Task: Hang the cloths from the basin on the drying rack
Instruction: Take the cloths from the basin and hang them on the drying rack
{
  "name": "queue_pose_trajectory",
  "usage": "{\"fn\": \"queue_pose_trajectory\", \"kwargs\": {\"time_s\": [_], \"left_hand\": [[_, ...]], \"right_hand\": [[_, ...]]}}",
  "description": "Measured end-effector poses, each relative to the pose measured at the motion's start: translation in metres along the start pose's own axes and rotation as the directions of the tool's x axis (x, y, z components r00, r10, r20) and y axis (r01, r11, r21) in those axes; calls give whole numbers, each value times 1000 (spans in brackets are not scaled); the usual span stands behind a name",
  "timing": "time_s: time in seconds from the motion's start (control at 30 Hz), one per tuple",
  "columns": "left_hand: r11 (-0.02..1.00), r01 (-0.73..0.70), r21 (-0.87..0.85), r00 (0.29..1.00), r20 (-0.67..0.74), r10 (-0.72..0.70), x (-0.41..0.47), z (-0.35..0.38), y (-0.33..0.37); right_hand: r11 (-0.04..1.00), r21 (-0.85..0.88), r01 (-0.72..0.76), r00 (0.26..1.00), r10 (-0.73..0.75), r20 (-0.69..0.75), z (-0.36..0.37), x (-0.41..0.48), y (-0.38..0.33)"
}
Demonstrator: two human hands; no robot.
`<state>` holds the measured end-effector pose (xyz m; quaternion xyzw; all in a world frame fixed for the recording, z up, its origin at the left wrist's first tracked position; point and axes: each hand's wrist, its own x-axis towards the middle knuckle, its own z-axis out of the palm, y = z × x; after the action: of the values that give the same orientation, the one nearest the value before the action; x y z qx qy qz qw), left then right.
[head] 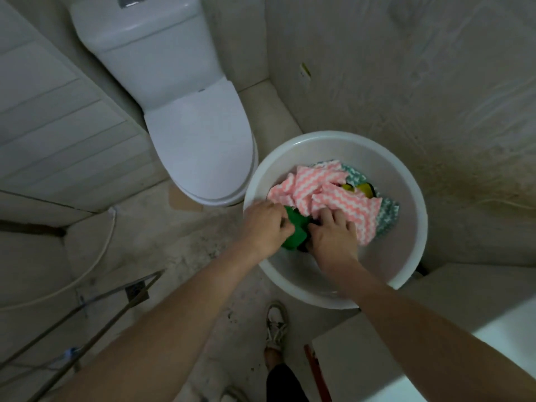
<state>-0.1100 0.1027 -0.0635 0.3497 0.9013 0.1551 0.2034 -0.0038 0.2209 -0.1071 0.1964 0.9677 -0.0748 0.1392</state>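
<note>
Both hands, left hand and right hand, grip closed on green cloth in basin; tangled pink cloth may drag out, dropping to floor.

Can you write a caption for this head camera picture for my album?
Both hands, left and right, grab a green cloth from the white basin beside the toilet.

The thin metal drying rack runs off the left edge; the yellow cloth (perhaps two) lies mostly buried under the pink-and-white zigzag cloth.
</note>
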Motion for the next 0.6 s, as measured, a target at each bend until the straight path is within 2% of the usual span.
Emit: {"fn": "queue_pose_trajectory", "kwargs": {"time_s": [0.03,0.07,0.13,0.2,0.27,0.3,0.33,0.37,0.4,0.43,0.47,0.5,0.6], "left_hand": [[976,45,-211,997,-50,-57,-6,-6,-2],[911,79,-404,990,-74,-119,-11,-14,-1],[716,161,-679,964,-48,-262,-24,-30,4],[519,220,-826,923,4,-384,-32,-44,9],[388,215,-896,894,20,-449,-37,-58,15],[400,189,-897,894,-11,-448,-37,-63,17],[456,156,-876,898,-66,-434,-38,-68,18],[538,119,-835,904,-133,-406,-41,-75,18],[629,80,-774,911,-199,-361,-42,-79,18],[718,29,-695,915,-271,-299,-43,-84,19],[779,-16,-627,915,-324,-242,-45,-88,19],[799,-41,-599,913,-348,-214,-47,-92,19],[730,-32,-683,912,-319,-259,-51,-111,25]], "right_hand": [[997,69,-34,999,36,-24,-2,1,1],[988,137,-67,996,74,-52,-7,3,4],[961,260,-91,988,121,-100,-17,2,10],[905,421,-71,969,163,-188,-30,-3,13],[746,665,-46,946,246,-210,-50,-8,10],[583,810,-57,942,301,-151,-62,-10,7],[349,932,-94,937,348,-35,-77,-13,4],[68,989,-135,929,356,103,-93,-15,0],[-193,965,-176,916,327,232,-104,-18,-2],[-372,907,-196,904,289,314,-113,-18,-2],[-470,858,-209,896,259,361,-121,-19,-2],[-529,822,-213,891,239,385,-127,-19,-2],[-574,794,-200,890,233,392,-153,-22,-11]]}}
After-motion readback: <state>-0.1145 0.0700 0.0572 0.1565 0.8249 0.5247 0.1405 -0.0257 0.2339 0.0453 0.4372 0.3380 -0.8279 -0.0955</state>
